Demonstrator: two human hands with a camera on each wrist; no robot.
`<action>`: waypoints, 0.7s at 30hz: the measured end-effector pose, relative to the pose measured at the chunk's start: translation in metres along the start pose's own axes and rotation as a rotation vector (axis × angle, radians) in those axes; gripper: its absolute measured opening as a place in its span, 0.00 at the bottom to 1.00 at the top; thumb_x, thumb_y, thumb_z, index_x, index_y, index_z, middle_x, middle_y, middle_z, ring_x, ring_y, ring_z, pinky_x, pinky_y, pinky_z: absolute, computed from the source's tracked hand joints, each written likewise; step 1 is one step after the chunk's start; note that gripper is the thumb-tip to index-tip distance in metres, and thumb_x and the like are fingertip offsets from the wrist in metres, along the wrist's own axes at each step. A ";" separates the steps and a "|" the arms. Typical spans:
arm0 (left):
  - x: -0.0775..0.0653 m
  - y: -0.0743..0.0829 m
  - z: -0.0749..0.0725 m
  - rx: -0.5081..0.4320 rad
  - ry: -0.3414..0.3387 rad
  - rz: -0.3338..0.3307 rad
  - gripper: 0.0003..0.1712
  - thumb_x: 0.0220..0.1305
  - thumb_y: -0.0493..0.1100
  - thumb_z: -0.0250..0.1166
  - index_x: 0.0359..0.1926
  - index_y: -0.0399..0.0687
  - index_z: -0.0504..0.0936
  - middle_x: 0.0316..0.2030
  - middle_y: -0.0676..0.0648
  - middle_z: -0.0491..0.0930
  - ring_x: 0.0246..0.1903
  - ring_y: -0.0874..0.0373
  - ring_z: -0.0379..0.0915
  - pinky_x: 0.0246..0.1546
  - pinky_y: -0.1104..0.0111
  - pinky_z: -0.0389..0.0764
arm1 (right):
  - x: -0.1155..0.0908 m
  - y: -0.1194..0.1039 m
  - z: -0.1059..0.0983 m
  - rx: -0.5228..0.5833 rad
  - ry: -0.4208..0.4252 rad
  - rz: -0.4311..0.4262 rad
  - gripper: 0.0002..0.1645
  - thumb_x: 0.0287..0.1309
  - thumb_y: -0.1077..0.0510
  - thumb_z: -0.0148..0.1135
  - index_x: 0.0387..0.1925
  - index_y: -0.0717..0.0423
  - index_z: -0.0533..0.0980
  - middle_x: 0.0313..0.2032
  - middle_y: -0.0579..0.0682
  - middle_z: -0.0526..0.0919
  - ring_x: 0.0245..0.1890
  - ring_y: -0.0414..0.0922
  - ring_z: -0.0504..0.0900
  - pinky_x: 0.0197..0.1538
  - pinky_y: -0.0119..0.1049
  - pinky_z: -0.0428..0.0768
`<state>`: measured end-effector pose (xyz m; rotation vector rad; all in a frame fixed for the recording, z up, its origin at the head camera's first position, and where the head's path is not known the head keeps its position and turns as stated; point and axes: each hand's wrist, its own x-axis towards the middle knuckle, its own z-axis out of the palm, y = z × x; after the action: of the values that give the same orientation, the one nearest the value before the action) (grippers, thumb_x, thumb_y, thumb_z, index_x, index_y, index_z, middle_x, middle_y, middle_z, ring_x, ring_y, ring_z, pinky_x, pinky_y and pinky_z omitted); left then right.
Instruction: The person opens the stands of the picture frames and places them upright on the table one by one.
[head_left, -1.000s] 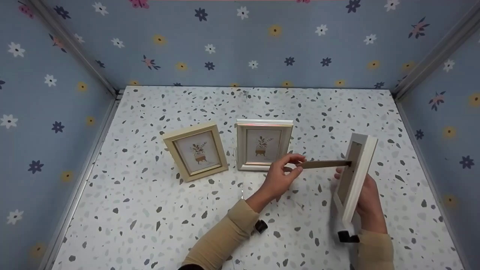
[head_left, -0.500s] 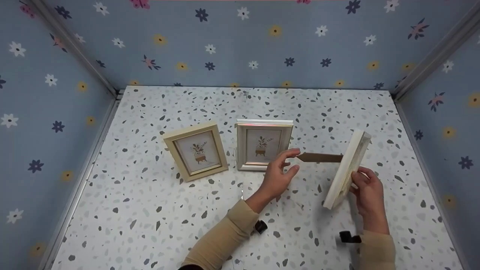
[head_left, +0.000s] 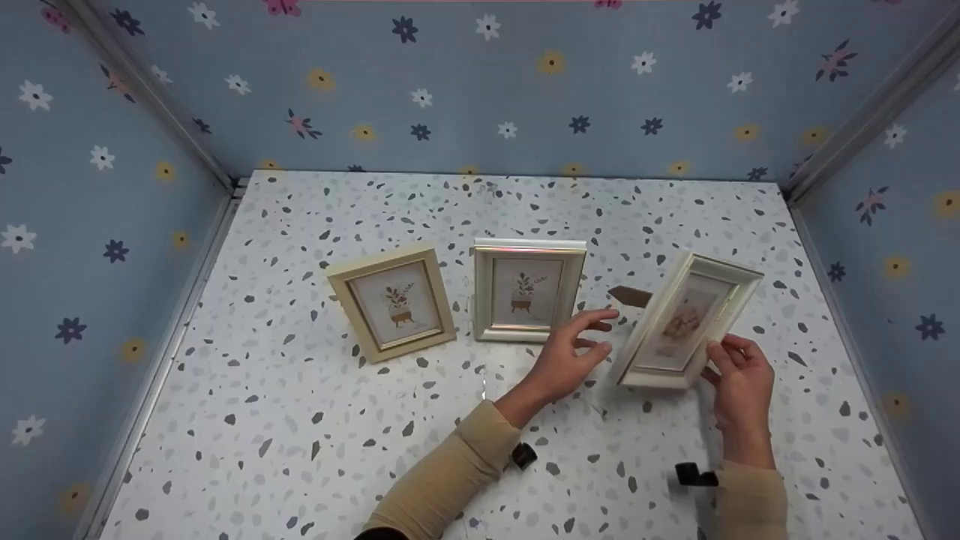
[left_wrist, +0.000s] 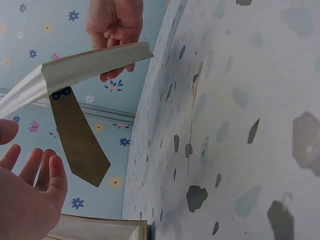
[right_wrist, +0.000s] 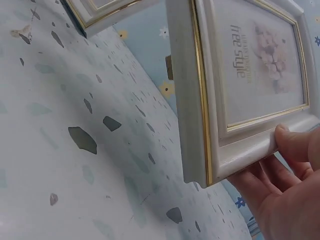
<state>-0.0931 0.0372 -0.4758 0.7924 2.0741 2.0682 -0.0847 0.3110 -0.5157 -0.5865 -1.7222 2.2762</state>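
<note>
My right hand (head_left: pixel 742 386) pinches the right edge of a white picture frame (right_wrist: pixel 200 90) with gold lines, thumb on its front. The frame tilts over the table, its picture turned toward me; in the right wrist view this shows pink flowers and "free style" lettering. A brown easel leg (left_wrist: pixel 75 135) with a pointed end sticks out behind it. My left hand (head_left: pixel 562 364) hovers just left of that frame, fingers bent loosely, thumb apart, holding nothing. Behind the left hand stands a second white frame (head_left: pixel 484 300) with a potted plant picture.
A cream picture frame (head_left: pixel 442 300) with a similar plant picture stands on the left, angled. All are on a white speckled table (head_left: pixel 300 450). Blue flowered walls (head_left: pixel 480 90) close off the back and both sides.
The right hand has turned the held frame from back to front, moving it left. The left hand has let go of the easel leg and lies slightly lower than half a second ago.
</note>
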 end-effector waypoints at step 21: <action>0.007 -0.001 0.010 0.127 -0.054 -0.113 0.34 0.66 0.38 0.57 0.69 0.37 0.56 0.67 0.39 0.57 0.65 0.49 0.56 0.57 0.55 0.69 | -0.003 0.001 0.019 -0.056 0.192 -0.181 0.14 0.49 0.68 0.68 0.40 0.65 0.77 0.37 0.56 0.80 0.37 0.46 0.81 0.32 0.32 0.82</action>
<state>-0.0951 0.0496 -0.4759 0.7207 2.1839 1.8529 -0.0905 0.2935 -0.5117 -0.6114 -1.6776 1.9871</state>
